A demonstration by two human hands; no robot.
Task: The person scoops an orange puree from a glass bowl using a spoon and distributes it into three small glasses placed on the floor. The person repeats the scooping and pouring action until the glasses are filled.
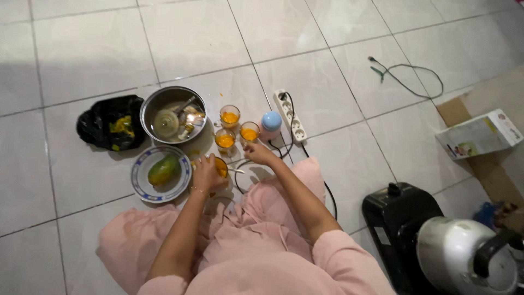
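The person sits on the tiled floor [338, 164], and everything is laid in a half circle in front of the knees, so each thing is within reach without getting up. The left hand [204, 172] is closed around a glass of orange liquid [221, 166] just beside the plate, probably to keep it steady on the floor. The right hand [261, 153] rests lower on the floor near a spoon [236, 171] and a black cable; whether its fingers hold something I cannot tell, because they are curled and small in the view.

3 more glasses [230, 116] with the same orange filling stand close together behind the hands, apart from the working spot (perhaps so they are not knocked over). The blue-rimmed plate [143, 188] carries 1 green-orange fruit [163, 170], near the left hand. Behind it a steel bowl [150, 104] keeps utensils, and a black bag [93, 128] with yellow scraps lies at the far left. The white power strip [290, 114] lies next to a blender base with a blue cap [271, 121].
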